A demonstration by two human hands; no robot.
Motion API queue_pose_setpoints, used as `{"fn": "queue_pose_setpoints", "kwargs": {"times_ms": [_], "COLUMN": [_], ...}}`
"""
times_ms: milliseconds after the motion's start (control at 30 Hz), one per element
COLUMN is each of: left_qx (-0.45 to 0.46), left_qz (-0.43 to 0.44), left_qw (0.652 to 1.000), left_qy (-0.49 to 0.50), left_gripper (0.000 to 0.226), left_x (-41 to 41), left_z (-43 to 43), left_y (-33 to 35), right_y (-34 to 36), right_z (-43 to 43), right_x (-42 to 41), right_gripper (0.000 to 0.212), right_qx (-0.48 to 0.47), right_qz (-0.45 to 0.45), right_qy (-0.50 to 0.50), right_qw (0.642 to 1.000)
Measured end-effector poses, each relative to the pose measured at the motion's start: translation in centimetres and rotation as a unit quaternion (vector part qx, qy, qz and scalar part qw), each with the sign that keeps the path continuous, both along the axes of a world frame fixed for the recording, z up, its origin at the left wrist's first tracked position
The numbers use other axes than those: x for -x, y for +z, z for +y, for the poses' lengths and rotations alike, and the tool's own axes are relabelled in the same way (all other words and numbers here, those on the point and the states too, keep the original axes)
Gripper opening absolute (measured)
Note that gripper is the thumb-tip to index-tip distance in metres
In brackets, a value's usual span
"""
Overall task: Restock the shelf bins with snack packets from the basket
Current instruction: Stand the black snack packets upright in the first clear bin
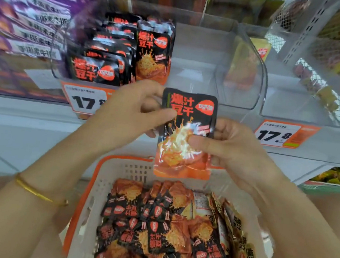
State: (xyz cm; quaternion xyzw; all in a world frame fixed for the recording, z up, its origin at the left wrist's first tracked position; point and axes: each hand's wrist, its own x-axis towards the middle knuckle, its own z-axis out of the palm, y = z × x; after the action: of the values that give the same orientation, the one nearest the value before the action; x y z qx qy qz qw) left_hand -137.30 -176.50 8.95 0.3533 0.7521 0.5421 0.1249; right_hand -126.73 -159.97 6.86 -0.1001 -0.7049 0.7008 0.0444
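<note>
A black-and-orange snack packet [188, 109] is held upright above the basket, in front of the shelf edge. My left hand [128, 113] pinches its upper left edge. My right hand [233, 145] grips its right side, thumb on the front. Below, a white basket with an orange rim [102, 185] holds several more black-and-orange packets [152, 233] and some yellow ones [243, 240]. On the shelf, a clear bin [60, 72] at the left holds several matching packets standing in rows [153, 51]. The clear bin [245, 84] to its right is nearly empty, with a yellow packet [260, 50] behind it.
Purple packets [27, 25] fill the shelf at far left. Orange price tags reading 17.8 hang on the shelf edge [279, 133]. A grey perforated rack [334, 52] with mixed snacks stands at right. A lower shelf with green packs [338, 177] shows at right.
</note>
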Motion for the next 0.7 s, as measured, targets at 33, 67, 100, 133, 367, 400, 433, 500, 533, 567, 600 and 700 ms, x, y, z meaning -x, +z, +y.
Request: {"fn": "queue_pose_setpoints", "kwargs": {"times_ms": [33,67,100,133,367,400,433,500,533,567,600,700], "left_qx": [-0.027,-0.052,-0.058,-0.035,0.231,0.23,0.229,0.225,0.223,0.223,0.223,0.224], "left_qz": [0.055,0.119,0.193,0.269,0.423,0.435,0.437,0.437,0.439,0.437,0.439,0.447], "left_qw": [0.997,0.985,0.965,0.939,0.845,0.837,0.835,0.836,0.836,0.837,0.837,0.832], "left_qy": [0.057,0.118,0.17,0.211,0.233,0.24,0.243,0.243,0.243,0.241,0.239,0.239], "left_gripper": [0.011,0.01,0.011,0.014,0.042,0.041,0.039,0.039,0.039,0.039,0.038,0.036], "left_x": [0.5,1.2,2.3,3.4,8.0,7.9,7.8,8.0,8.1,8.1,8.1,8.1], "left_z": [-0.4,-0.8,-1.2,-1.4,-0.9,-0.9,-1.0,-1.0,-1.0,-1.0,-1.0,-0.9], "left_y": [0.9,1.6,2.2,2.6,-0.4,-0.9,-1.1,-1.1,-1.1,-1.1,-1.1,-1.2], "right_y": [1.8,3.4,5.0,6.4,3.8,2.8,2.0,1.1,1.0,0.9,0.8,0.2], "right_z": [0.0,0.2,0.3,0.5,1.0,1.1,1.2,1.6,1.8,1.8,1.8,1.3], "right_x": [0.9,2.2,3.7,5.5,19.5,20.8,21.9,23.3,23.6,23.8,23.9,24.4], "right_gripper": [0.02,0.018,0.018,0.019,0.046,0.048,0.049,0.048,0.046,0.044,0.043,0.045], "right_qx": [-0.01,-0.024,-0.046,-0.075,-0.356,-0.375,-0.397,-0.449,-0.466,-0.472,-0.47,-0.45], "right_qz": [0.018,0.039,0.061,0.081,-0.102,-0.116,-0.121,-0.122,-0.12,-0.115,-0.106,-0.099], "right_qy": [-0.007,-0.023,-0.046,-0.075,-0.082,-0.075,-0.075,-0.092,-0.106,-0.121,-0.136,-0.142], "right_qw": [1.0,0.999,0.996,0.991,0.925,0.916,0.907,0.88,0.87,0.865,0.865,0.876]}}
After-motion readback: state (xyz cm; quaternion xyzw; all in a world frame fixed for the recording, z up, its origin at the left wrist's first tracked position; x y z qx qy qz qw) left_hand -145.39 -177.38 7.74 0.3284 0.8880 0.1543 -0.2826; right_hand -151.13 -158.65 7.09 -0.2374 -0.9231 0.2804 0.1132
